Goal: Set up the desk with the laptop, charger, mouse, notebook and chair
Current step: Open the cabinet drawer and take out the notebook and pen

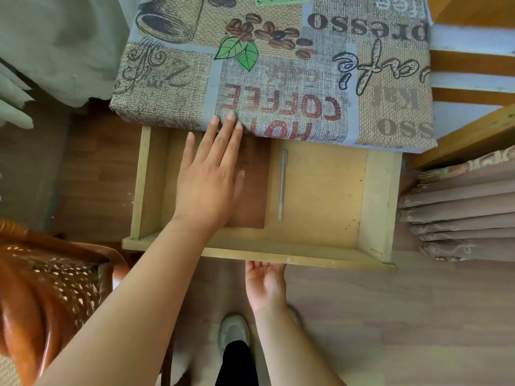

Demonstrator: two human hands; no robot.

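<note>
The desk (278,65) has a coffee-print cloth on top, and its wooden drawer (306,254) is pulled out toward me. A brown notebook (252,196) lies flat in the drawer's left half, partly under my hand, with a silver pen (282,185) beside it on the right. My left hand (207,179) reaches into the drawer, fingers spread flat over the notebook. My right hand (266,285) is under the drawer's front board, palm up, fingers curled up behind the board. The chair (47,288), with a brown woven seat, stands at my lower left.
Light curtains (55,45) hang at the upper left. Folded brownish fabric (459,207) is stacked at the right beside a wooden frame (471,135). Wood-look floor (390,316) lies below, with my shoe (232,332) on it.
</note>
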